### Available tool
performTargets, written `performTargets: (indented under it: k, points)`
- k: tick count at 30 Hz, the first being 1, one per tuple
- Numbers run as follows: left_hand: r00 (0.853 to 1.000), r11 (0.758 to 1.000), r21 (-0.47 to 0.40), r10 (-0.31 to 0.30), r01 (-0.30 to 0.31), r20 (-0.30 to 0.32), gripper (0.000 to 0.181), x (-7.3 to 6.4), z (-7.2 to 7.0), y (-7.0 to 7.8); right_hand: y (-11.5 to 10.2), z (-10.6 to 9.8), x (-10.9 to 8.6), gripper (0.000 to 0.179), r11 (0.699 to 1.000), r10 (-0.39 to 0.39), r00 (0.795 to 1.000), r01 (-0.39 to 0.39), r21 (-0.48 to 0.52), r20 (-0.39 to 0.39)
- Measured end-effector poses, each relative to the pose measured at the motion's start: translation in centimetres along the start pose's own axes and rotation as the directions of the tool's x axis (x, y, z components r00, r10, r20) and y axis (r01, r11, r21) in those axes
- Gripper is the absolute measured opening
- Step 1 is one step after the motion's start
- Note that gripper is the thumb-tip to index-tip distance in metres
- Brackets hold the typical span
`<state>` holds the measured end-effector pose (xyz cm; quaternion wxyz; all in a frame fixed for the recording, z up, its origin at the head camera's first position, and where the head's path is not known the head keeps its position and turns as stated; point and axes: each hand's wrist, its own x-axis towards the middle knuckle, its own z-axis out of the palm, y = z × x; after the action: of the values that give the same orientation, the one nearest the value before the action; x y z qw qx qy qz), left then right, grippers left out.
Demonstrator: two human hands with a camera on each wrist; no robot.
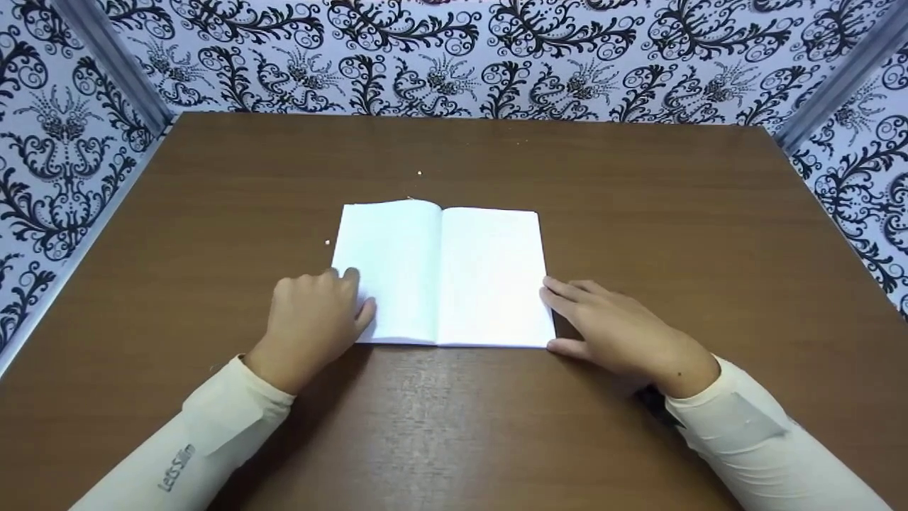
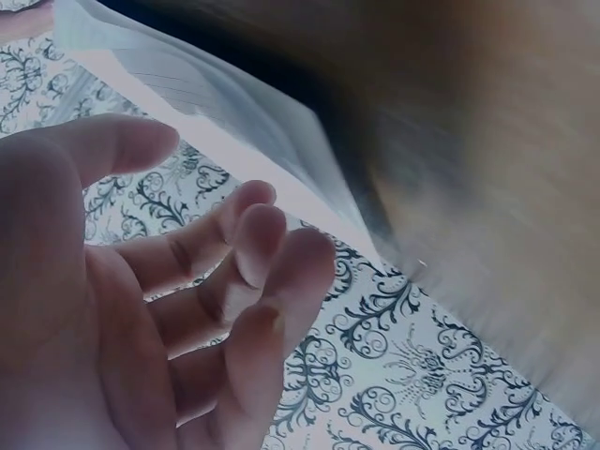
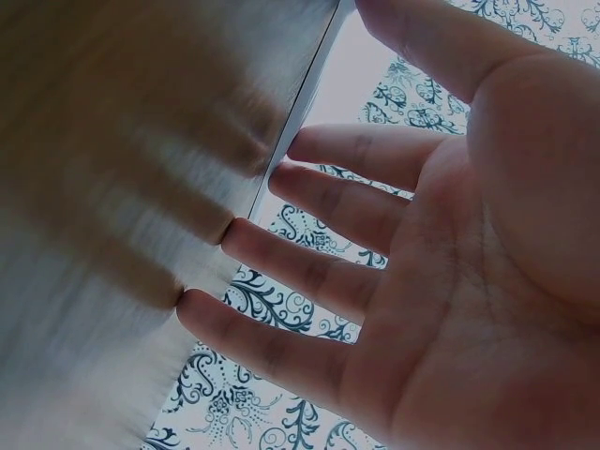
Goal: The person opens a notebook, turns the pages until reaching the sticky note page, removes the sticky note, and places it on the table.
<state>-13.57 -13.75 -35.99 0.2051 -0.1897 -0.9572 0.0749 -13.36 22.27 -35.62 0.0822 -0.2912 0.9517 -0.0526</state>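
Observation:
An open notebook (image 1: 491, 277) lies flat on the brown table, its pages looking blank in the head view. My left hand (image 1: 312, 319) is at the lower part of its left edge, with thumb and forefinger over the left page. The left wrist view shows that hand (image 2: 178, 291) with loosely bent fingers and a gap between thumb and fingertips, beside the notebook's pages (image 2: 234, 122). At the right edge my right hand (image 1: 617, 330) touches the notebook with its fingertips. Its fingers (image 3: 323, 195) are straight and spread in the right wrist view, some resting on the tabletop.
The brown table (image 1: 638, 191) extends around the notebook on all sides. Small white specks lie above and left of the notebook. Black-and-white patterned walls (image 1: 440, 71) border the table at the back and both sides.

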Motion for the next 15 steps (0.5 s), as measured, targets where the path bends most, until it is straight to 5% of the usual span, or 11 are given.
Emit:
performTargets:
  k: [15]
  points:
    - [0.998,0.998,-0.005,0.070,-0.070,0.003,0.045,2.0,0.4,2.8,0.0,0.0,0.0,0.070,1.000,0.005,1.000,-0.005,-0.007,0.017]
